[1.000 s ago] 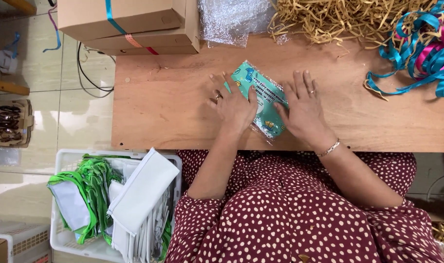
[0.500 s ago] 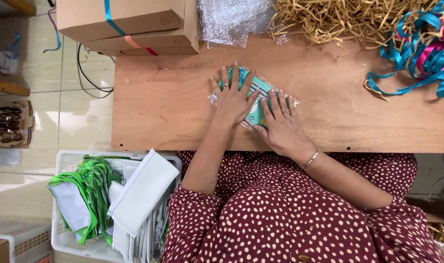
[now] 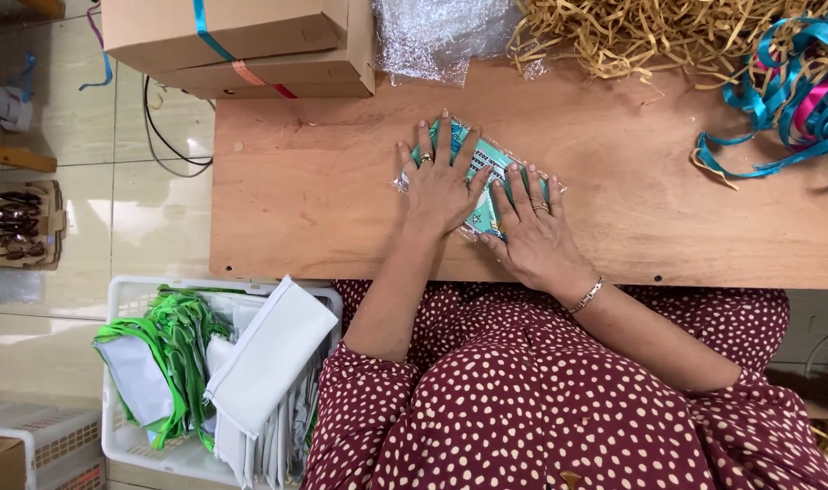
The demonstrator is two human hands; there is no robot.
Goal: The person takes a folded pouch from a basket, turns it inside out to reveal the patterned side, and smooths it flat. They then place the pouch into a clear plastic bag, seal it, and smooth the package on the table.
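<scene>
Small cardboard tray (image 3: 19, 222): on the tiled floor, well to the left of the left hand; dark small items in it, too small to tell.

White plastic crate (image 3: 142, 436): on the floor, below and left of the left hand; holds white fabric bags (image 3: 269, 354) with green-trimmed ones (image 3: 173, 345) beside them.

Cardboard boxes (image 3: 241, 41): stacked at the far edge of the wooden table (image 3: 305, 181), above and left of the left hand; blue strap across the top one.

Bubble wrap (image 3: 432, 36): crumpled, clear, straight beyond the left hand, apart from it.

Left hand (image 3: 439, 186): flat, palm down, fingers spread wide; presses on the left half of the packet; ring on one finger.

Teal patterned packet in clear wrap (image 3: 487, 163): flat on the table, under both hands, showing between and beyond the fingers.

Right hand (image 3: 534, 231): flat, palm down, fingers spread; on the right half of the packet, just beside the left hand; ring on a finger, bracelet at the wrist.

Shredded tan paper filling (image 3: 650, 36): heaped at the far edge, beyond and right of the right hand.

Teal and pink ribbons (image 3: 786, 91): tangled, well right of the right hand.
</scene>
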